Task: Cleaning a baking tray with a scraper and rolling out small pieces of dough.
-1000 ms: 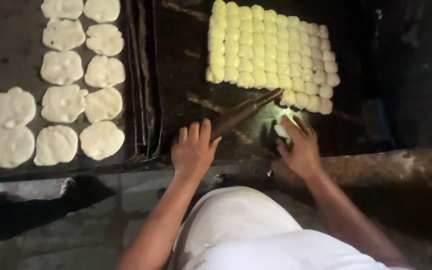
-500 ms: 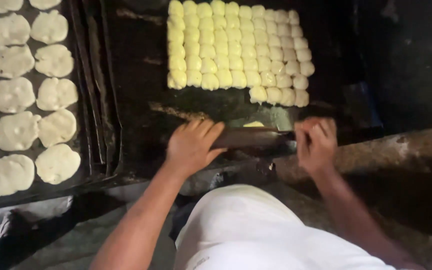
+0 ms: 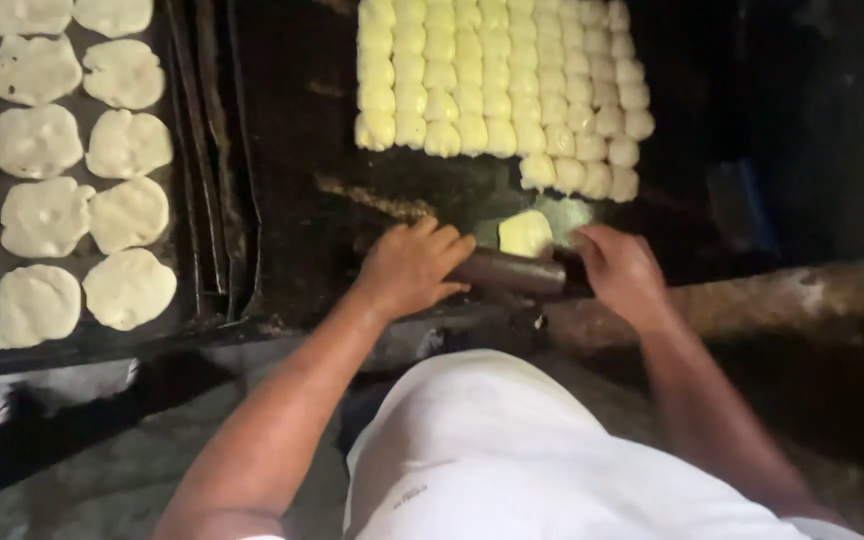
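Since half a second ago, both palms, left hand (image 3: 412, 265) and right hand (image 3: 620, 270), pressed flat, rolled the pin (image 3: 508, 272) toward the dough piece (image 3: 525, 233) at centre frame; flattening underway, needing even pressure.

Garment: a white top (image 3: 512, 460), plain and loose, seen from above, filling the lower middle of the view.
Marking: a small dark printed mark near the lower left of its front; too small to make out.
Arms: both forearms bare, no sleeves reaching them.
Left hand (image 3: 410, 266): bare, no glove, ring or watch visible.
Right hand (image 3: 620, 272): bare likewise.
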